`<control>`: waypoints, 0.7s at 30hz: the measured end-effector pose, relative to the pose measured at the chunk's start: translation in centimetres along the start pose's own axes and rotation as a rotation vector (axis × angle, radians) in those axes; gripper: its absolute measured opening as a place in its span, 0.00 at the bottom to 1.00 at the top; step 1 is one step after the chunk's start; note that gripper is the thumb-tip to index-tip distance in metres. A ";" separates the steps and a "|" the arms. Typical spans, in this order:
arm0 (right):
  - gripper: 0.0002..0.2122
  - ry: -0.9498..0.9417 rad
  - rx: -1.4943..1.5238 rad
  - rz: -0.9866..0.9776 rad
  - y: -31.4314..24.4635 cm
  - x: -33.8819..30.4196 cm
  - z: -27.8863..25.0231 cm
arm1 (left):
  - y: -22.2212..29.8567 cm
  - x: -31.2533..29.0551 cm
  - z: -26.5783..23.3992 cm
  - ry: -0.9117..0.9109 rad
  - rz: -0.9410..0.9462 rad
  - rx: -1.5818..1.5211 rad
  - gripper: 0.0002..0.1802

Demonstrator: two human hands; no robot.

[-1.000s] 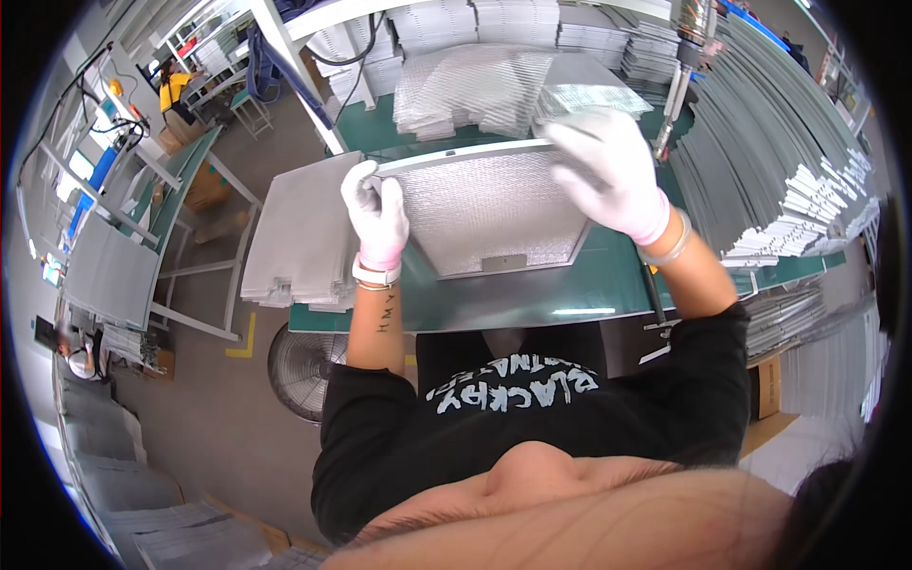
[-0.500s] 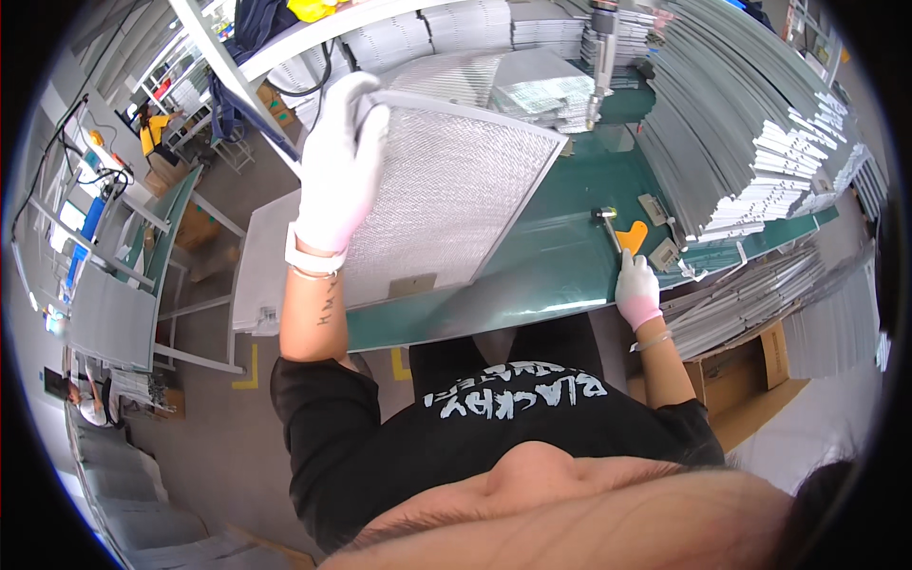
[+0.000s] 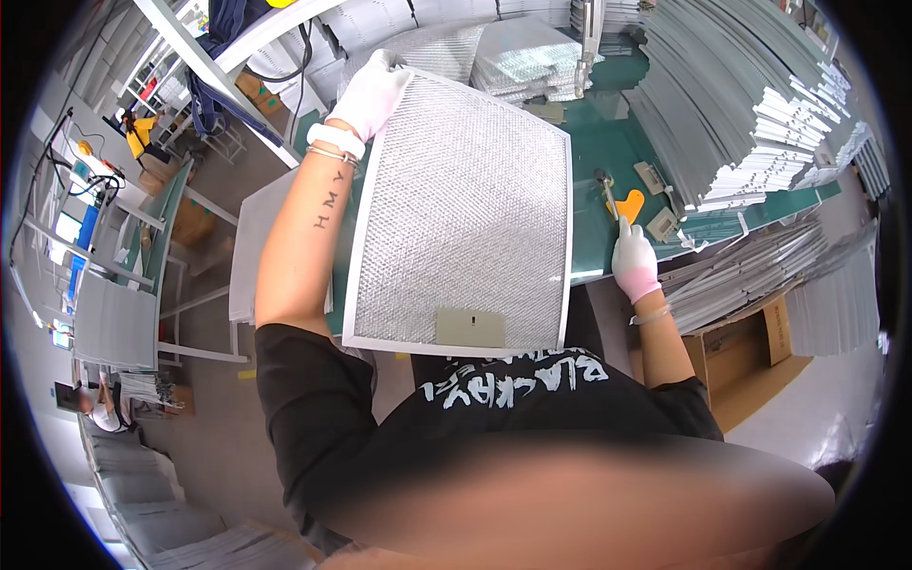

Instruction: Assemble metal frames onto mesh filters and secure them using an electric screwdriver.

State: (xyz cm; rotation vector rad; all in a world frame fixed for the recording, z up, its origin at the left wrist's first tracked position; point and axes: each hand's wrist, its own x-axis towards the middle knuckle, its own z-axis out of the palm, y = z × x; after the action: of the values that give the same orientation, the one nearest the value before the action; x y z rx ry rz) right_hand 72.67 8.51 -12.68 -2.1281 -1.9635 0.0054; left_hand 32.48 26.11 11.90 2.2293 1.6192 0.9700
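Note:
My left hand [image 3: 376, 95], in a white glove, grips the upper left corner of a white-framed metal mesh filter panel [image 3: 465, 209]. The panel is raised in front of me, its lower edge by my shirt. A beige rectangular plate [image 3: 470, 328] sits at its lower edge. My gloved right hand [image 3: 635, 258] is closed on the handle of a small hammer [image 3: 609, 186] at the right side of the green table. Beside the hammer lies an orange-yellow tool [image 3: 627, 205], resembling a scraper. The fingers of my left hand are partly hidden behind the panel.
Tall stacks of grey-white panels [image 3: 731, 114] fill the right of the green table [image 3: 635, 152]. Wrapped mesh panels [image 3: 527, 57] lie at the back. Two small beige blocks [image 3: 662, 224] sit by the right edge. A cardboard box [image 3: 750, 370] stands below.
My left hand has turned the filter panel more square to me and drawn its lower edge closer to my body. My right hand stays in place with the hammer.

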 end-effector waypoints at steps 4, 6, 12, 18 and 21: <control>0.22 0.008 0.010 -0.001 0.3 0.0 0.3 | -1.3 0.8 0.0 -0.030 -0.023 0.055 0.23; 0.23 -0.011 0.093 0.021 0.3 0.1 0.1 | -1.6 0.9 -0.2 0.012 0.059 -0.044 0.22; 0.29 0.143 0.756 0.043 -0.8 -1.8 1.2 | 8.5 -2.7 -1.3 -0.189 0.523 0.171 0.17; 0.30 0.122 1.340 0.040 -4.5 -2.9 0.8 | 9.5 -7.1 6.0 -0.193 0.975 0.445 0.14; 0.27 0.010 1.612 0.054 -5.5 -3.5 -1.1 | 9.4 -7.2 5.9 -0.175 1.010 0.459 0.14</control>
State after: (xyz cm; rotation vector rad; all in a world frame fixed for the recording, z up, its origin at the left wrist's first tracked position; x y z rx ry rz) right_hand 67.07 5.25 -11.21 -0.9971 -1.0285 1.1211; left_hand 42.06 17.22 9.67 3.4209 0.5934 0.5334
